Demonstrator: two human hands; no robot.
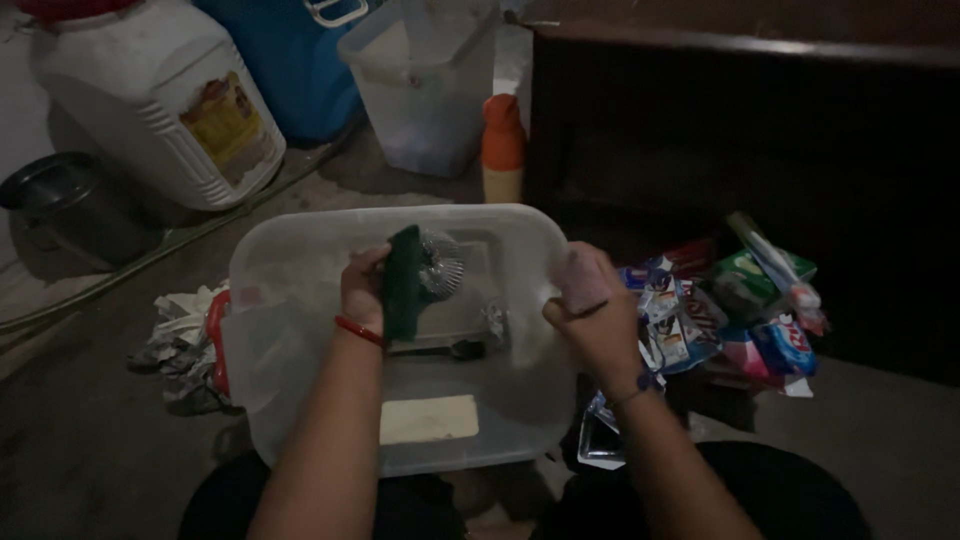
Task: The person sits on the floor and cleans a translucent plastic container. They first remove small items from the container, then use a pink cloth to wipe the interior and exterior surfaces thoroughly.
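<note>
A clear plastic storage box [300, 250] rests on my lap on the floor. My left hand [362, 288], with a red thread at the wrist, holds a green scouring pad [402, 282] together with a steel wool scrubber [440, 264] over the box. My right hand [592, 318] grips a small pinkish bar [580, 282] at the box's right rim. Inside the box lie a pale rectangular bar [428, 418] and a small dark item [466, 349].
A pile of small colourful packets and tubes [740, 300] lies at the right beside a dark wooden cabinet [740, 120]. Behind the box stand an orange-capped bottle [502, 148], a clear bin [425, 85], a white jerry can [160, 95] and a metal pot [70, 205]. Crumpled cloth [185, 345] lies left.
</note>
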